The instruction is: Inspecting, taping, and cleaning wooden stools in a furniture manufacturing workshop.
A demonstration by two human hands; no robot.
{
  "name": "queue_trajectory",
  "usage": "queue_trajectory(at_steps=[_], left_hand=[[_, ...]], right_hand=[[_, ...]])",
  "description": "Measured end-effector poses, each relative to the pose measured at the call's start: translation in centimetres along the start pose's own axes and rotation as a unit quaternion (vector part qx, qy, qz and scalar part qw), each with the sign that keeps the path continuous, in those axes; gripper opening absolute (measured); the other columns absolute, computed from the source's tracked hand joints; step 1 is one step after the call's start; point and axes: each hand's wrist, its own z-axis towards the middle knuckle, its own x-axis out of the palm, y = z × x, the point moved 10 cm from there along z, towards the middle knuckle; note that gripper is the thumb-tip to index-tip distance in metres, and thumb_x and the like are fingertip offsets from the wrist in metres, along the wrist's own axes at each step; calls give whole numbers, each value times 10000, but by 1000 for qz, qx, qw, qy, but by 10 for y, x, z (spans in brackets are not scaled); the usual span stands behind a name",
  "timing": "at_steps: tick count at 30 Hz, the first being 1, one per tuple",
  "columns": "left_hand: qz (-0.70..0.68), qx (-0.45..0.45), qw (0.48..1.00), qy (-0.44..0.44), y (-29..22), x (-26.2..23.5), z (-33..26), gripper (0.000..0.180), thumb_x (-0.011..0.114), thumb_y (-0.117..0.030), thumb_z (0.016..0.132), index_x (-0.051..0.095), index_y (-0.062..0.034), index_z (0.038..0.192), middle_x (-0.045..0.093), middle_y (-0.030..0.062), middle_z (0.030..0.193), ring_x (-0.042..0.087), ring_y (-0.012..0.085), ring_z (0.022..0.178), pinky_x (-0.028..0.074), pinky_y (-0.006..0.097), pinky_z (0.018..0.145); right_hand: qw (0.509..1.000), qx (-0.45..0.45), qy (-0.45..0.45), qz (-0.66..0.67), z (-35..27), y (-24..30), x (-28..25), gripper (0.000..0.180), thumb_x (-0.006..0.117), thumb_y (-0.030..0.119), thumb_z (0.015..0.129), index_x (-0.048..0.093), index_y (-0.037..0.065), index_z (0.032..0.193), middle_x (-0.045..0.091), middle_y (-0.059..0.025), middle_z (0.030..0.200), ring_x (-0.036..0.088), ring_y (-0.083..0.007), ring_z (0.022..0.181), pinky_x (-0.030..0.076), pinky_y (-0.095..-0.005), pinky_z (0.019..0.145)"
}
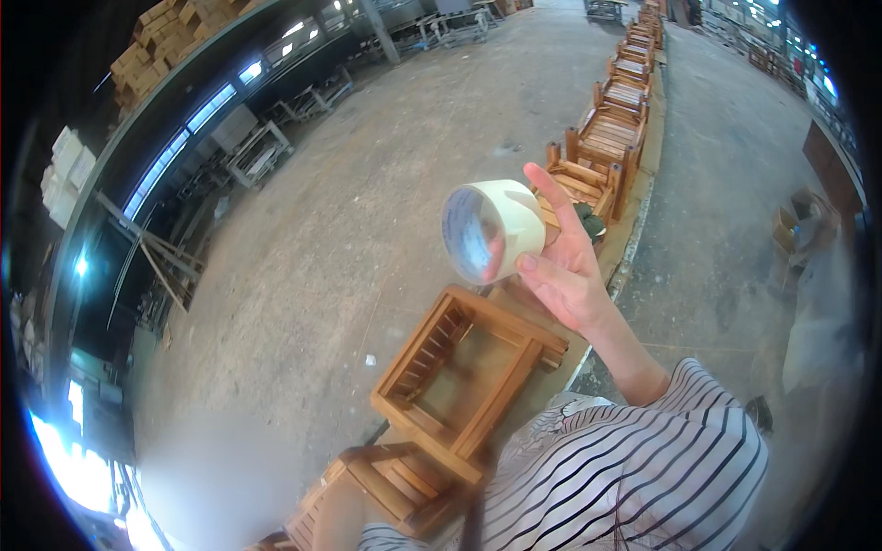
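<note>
My right hand [574, 271] is raised in front of me, gripping a wide roll of pale tape [519, 220]. The thumb presses on the roll's outside, a fingertip shows through its hollow core, and the index finger points up and away. Below the roll, an open wooden frame with slatted sides [436, 418] stands close to my body. My left hand [340, 516] is at the bottom edge, beside a slatted wooden piece [400, 482]. It is blurred, and its fingers cannot be made out.
A long row of brown wooden chair-like pieces [611, 133] runs away ahead on a strip of cardboard. A dark green item [588, 220] lies behind my right hand. Stacked wooden blocks [161, 46] sit on a raised ledge at left. Boxes [795, 225] stand at right.
</note>
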Motion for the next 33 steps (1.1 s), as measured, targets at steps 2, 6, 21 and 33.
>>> queue_trajectory(at_steps=[2, 6, 21, 33], left_hand=[[7, -40, 999, -1, 8, -4, -8, 407, 716, -201, 806, 658, -60, 1184, 624, 87, 1149, 561, 246, 1066, 451, 354, 873], [67, -118, 990, -30, 25, -21, -21, 379, 722, -176, 810, 678, -64, 1170, 651, 83, 1114, 595, 241, 1028, 470, 347, 871], [176, -502, 844, -65, 211, 37, -184, 232, 779, -35, 780, 779, -84, 1006, 673, 48, 973, 642, 140, 847, 544, 265, 721], [203, -740, 635, -91, 157, 178, -406, 130, 681, 59, 821, 650, -9, 928, 619, 111, 970, 622, 260, 856, 503, 308, 740]], right_hand=[[999, 11, 19, -47, 0, -12, 10, 840, 582, -68, 894, 116, 122, 1567, 487, -145, 1396, 593, -264, 1151, 525, -459, 960], [985, 7, 127, -116, 6, -40, 37, 814, 581, -79, 881, 152, 86, 1552, 482, -187, 1375, 582, -281, 1155, 561, -474, 903], [907, 203, 124, -347, -17, -155, -76, 641, 674, -5, 855, 415, 12, 1442, 547, -201, 1351, 580, -261, 1209, 477, -337, 977], [822, 491, 91, -273, -193, -256, -195, 558, 640, -26, 880, 479, 49, 1409, 633, -130, 1236, 615, -175, 1107, 485, -296, 936]])
